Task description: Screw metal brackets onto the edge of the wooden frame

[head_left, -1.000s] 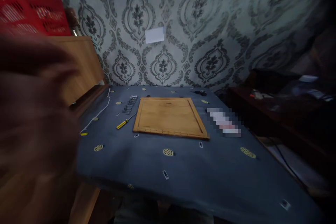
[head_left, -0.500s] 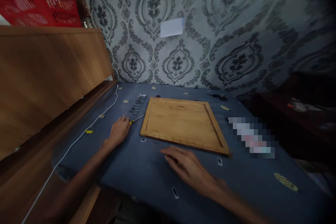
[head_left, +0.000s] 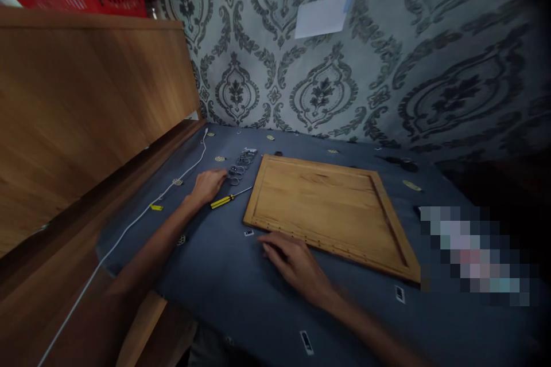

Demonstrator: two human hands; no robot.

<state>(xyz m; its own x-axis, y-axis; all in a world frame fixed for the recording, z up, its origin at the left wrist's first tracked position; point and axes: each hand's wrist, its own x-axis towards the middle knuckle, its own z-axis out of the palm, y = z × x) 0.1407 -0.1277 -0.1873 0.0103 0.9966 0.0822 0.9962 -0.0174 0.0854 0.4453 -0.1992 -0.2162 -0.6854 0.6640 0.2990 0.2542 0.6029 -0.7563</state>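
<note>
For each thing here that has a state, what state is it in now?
Left hand: open, fingertips at the rings.
Right hand: open, palm down on the cloth, at the board.
Board: lying flat, recessed side up.
Screwdriver: lying flat, untouched.
Cord: slack, on the cloth.

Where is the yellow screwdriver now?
The yellow screwdriver lies left of centre in the head view, on the blue cloth between the left hand and the wooden tray.
</note>
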